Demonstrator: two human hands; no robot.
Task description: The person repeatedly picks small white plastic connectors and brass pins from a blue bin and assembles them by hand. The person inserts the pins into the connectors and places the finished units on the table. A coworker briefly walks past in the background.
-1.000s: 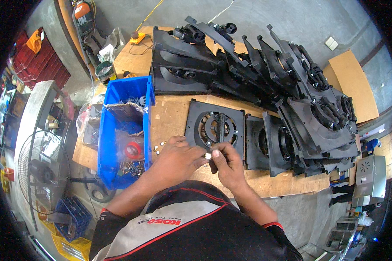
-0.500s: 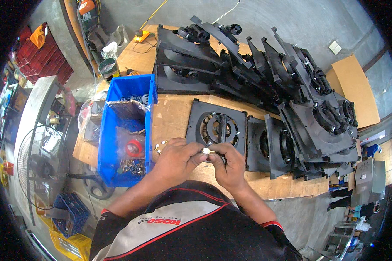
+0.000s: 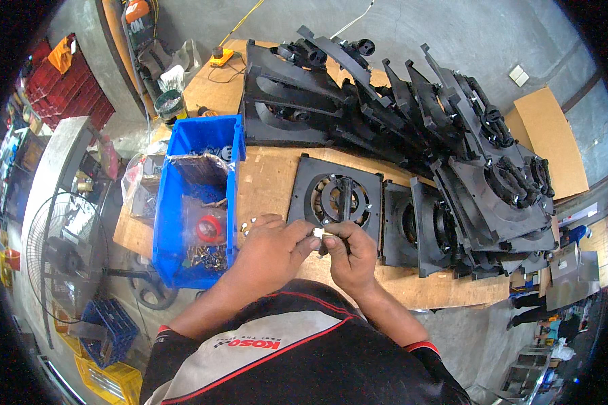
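Note:
Just in front of my body, both hands meet over the near edge of the wooden table. Between their fingertips is a small fitting (image 3: 320, 233), brass-coloured with a whitish part. My left hand (image 3: 271, 248) pinches its left end with thumb and forefinger. My right hand (image 3: 351, 255) is closed on the right end, its fingers curled and partly hiding it. Right behind the hands lies a black square panel (image 3: 307, 177) with a round ringed opening and a bar across it. A few small brass pieces (image 3: 246, 228) lie beside my left knuckles.
A blue divided bin (image 3: 159, 229) with loose hardware and a red ring (image 3: 210, 229) stands left on the wooden table (image 3: 267, 172). Many similar black panels (image 3: 496, 202) are piled at the back and right. A floor fan (image 3: 64, 256) stands further left.
Both hands stay together in front of the panel. The fitting has turned slightly between the fingertips, and my right fingers have shifted a little on it.

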